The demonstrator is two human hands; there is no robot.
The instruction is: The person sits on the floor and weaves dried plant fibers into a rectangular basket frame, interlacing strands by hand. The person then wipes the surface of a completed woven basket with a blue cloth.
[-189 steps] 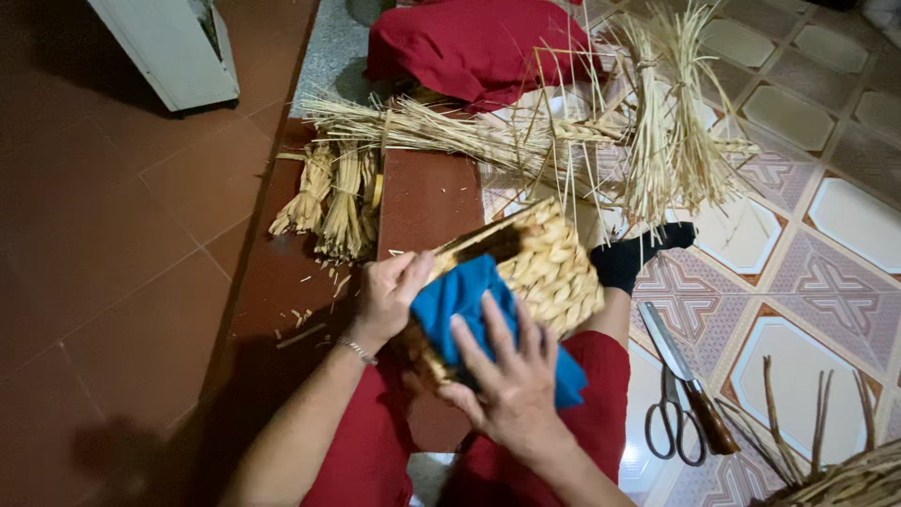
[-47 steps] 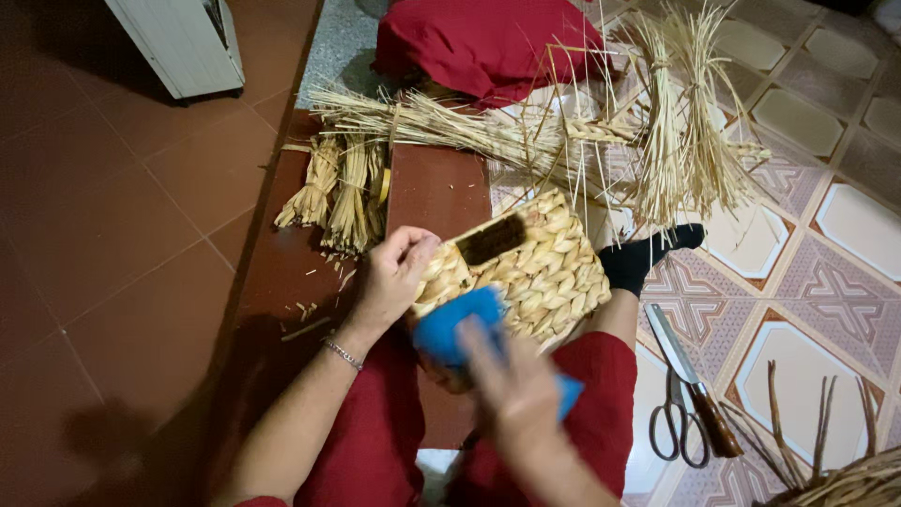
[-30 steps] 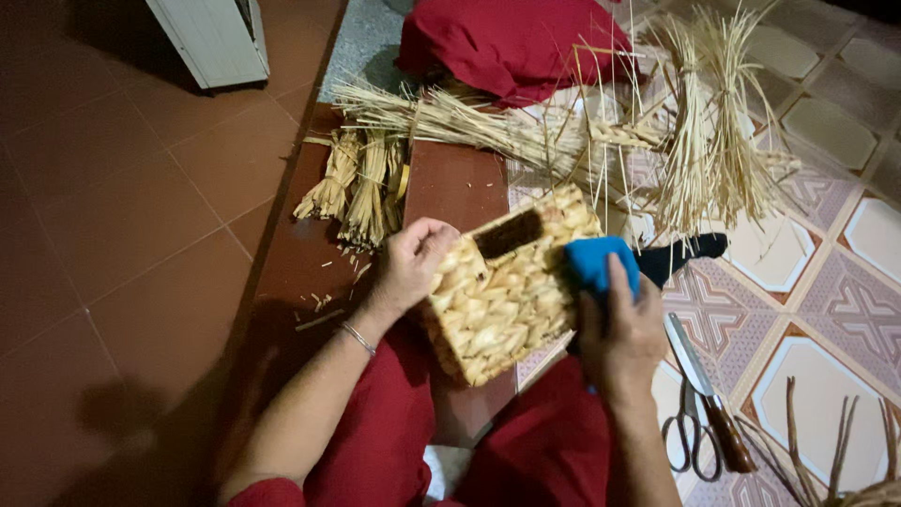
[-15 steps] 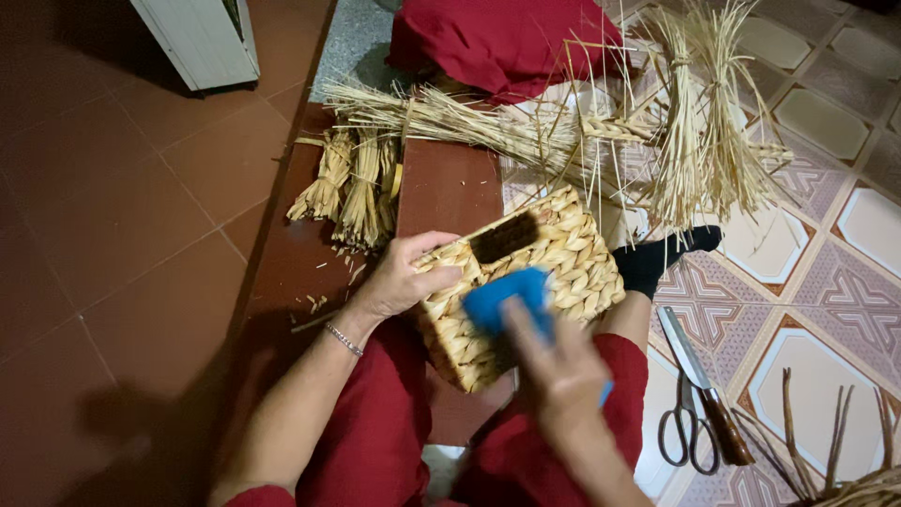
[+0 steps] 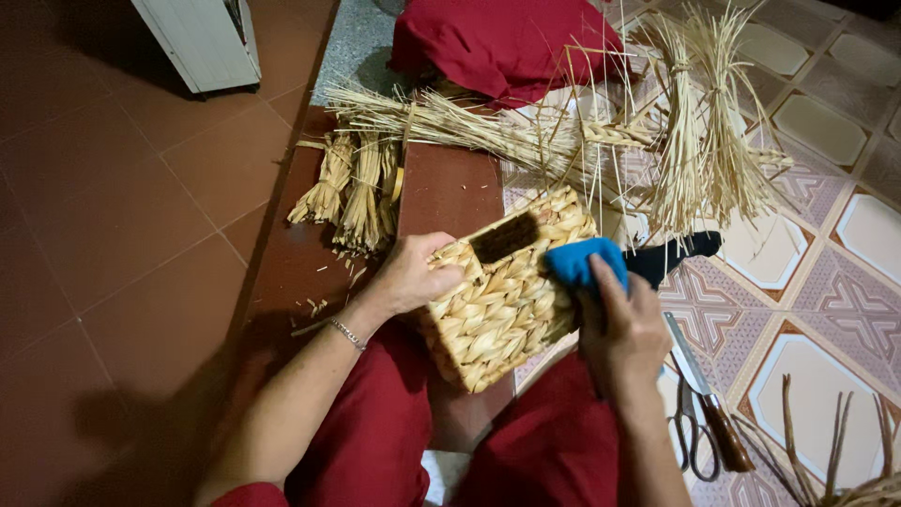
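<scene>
The person is wearing red trousers (image 5: 375, 441), a black sock (image 5: 680, 255) — and a thin silver bracelet (image 5: 345, 333) — arms bare.

— How many baskets do we see?
— We count one woven basket (image 5: 502, 296), one blue cloth (image 5: 584, 262) and one red cloth (image 5: 507, 42).
— And tools?
— We count one knife (image 5: 706, 399) and one pair of scissors (image 5: 687, 434).

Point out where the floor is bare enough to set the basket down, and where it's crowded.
Free: the red tiles left of the left hand, between the white cabinet and the knee. The brown board is bare beside the straw bundles. Crowded: loose straw ahead, scissors and knife by the right hand, which presses a blue cloth on the woven basket.
</scene>
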